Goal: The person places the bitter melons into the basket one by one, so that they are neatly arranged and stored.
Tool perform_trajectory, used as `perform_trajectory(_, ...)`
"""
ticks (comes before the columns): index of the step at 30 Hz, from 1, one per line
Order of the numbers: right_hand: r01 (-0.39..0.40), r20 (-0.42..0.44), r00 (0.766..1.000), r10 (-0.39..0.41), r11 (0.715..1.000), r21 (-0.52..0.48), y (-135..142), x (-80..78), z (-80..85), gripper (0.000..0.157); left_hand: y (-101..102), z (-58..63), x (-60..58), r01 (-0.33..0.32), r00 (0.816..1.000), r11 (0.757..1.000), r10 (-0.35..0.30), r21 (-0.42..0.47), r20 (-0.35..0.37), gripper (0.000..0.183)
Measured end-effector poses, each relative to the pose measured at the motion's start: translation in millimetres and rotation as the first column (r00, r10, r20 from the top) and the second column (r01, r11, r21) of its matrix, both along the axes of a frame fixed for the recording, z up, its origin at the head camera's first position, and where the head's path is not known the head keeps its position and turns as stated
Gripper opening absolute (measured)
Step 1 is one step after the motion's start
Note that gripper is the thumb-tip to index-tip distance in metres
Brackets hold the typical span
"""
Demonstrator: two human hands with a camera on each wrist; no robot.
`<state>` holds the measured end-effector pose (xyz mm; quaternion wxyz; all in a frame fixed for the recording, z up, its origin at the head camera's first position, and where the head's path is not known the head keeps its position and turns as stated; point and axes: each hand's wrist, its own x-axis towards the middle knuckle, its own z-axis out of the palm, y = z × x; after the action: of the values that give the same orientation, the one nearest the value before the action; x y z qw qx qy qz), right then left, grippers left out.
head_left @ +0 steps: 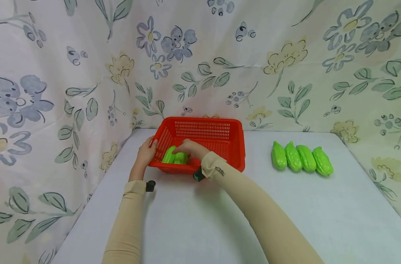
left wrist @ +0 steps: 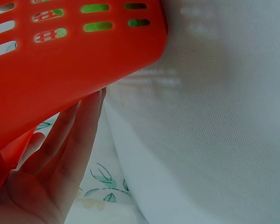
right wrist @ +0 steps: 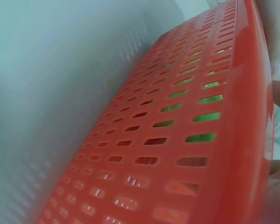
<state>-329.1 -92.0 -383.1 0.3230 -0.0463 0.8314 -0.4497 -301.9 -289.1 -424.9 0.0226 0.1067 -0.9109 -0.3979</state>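
- Basket (head_left: 200,120), red with slotted walls, sits near the far edge of a white bench (head_left: 187,220).
- Left hand (head_left: 146,152) grips the basket's left end, thumb at the rim and long fingers, only slightly bent, against the outside.
- Right hand (head_left: 192,147) reaches over the front rim into the basket, fingers partly bent above the green gourds there; whether it has hold of one, I cannot tell.
- Two gourds show in the basket's left part, one (head_left: 169,156) beside the other (head_left: 180,158), the second partly covered by the right hand.
- Four more gourds (head_left: 293,157) lie side by side in a row on the bench, well to the right of the basket.
- Beige sleeves (head_left: 263,216) cover both arms.
- Flowered cloth (head_left: 220,36) hangs behind.
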Motion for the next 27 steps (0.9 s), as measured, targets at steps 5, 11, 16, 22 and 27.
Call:
perform_trajectory(5,0.038,0.014,0.999,-0.038,0.998,-0.058,0.9,1.4,-1.2,0.077,0.1,1.0,0.6,-0.001,1.000,1.000,0.001,0.003,0.006,0.055)
perform_trajectory(11,0.106,0.013,0.994,-0.106,0.990,-0.096,4.4,4.1,0.3,0.069,-0.1,2.5,1.0,-0.010,1.000,1.000,0.010,0.015,0.018,0.054)
perform_trajectory(16,0.119,0.025,0.993,-0.117,0.986,-0.120,6.0,6.0,0.2,0.075,0.1,2.8,0.7,-0.006,1.000,1.000,0.006,0.008,0.004,0.055)
perform_trajectory(22,0.111,0.038,0.994,-0.106,0.979,-0.172,8.9,8.7,-2.5,0.080,0.8,3.1,0.9,-0.004,1.000,1.000,0.004,0.007,0.011,0.055)
perform_trajectory(27,0.110,0.037,0.994,-0.105,0.979,-0.172,14.2,9.4,-3.5,0.080,0.7,2.2,1.2,-0.001,1.000,1.000,0.001,-0.003,0.019,0.055)
